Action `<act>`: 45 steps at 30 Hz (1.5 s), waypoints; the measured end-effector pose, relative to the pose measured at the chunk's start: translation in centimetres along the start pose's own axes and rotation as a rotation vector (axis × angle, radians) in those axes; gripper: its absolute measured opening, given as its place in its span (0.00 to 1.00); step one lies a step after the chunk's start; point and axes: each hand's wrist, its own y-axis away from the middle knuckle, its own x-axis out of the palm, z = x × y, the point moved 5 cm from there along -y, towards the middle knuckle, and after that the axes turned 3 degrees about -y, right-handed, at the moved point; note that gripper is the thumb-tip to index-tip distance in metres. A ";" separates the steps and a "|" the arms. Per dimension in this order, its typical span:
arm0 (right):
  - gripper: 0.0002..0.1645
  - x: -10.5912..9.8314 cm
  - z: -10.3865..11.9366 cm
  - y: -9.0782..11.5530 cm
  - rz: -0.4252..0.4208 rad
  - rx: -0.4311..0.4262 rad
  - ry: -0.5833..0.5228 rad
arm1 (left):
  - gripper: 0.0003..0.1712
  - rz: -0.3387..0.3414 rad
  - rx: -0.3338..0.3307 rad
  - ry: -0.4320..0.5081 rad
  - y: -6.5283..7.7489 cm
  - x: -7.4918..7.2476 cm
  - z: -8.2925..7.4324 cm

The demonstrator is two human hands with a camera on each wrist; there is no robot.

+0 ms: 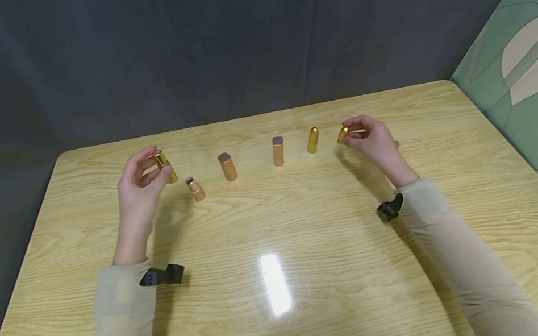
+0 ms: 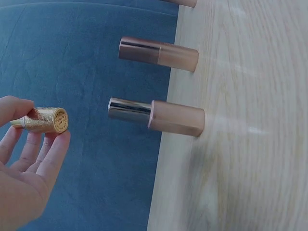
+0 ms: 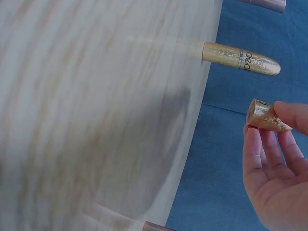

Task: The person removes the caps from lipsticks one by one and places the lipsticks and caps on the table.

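Left of the row, my left hand (image 1: 138, 182) pinches a gold lipstick tube (image 2: 45, 120) between thumb and fingers, raised off the table. Its round base faces the left wrist camera, and the narrower end is partly hidden by the thumb. At the right, my right hand (image 1: 377, 144) pinches a gold pointed lipstick cap (image 3: 263, 116), its wide end toward the table. Nearest the left hand stands an uncapped rose-gold lipstick (image 1: 196, 190) with a shiny inner sleeve showing. Close to the right hand, a gold bullet-shaped lipstick (image 1: 313, 140) stands upright with its cap on.
Two capped rose-gold lipsticks, one left of centre (image 1: 228, 168) and one right of it (image 1: 279, 151), stand between the hands. Another brownish lipstick end (image 3: 156, 226) shows low in the right wrist view. Behind the wooden table (image 1: 265, 214) hangs a dark curtain (image 1: 231, 47).
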 end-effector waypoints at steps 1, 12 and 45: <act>0.22 0.0 -0.1 0.0 0.003 0.003 -0.001 | 0.24 -0.005 -0.007 0.000 0.0 -0.1 0.1; 0.21 0.1 -0.6 -0.1 0.051 0.054 0.078 | 0.21 -0.003 -0.039 0.007 -0.3 -0.6 1.4; 0.19 -0.3 -1.5 -0.6 0.055 0.084 0.147 | 0.17 0.102 -0.134 -0.111 -0.7 -0.5 4.6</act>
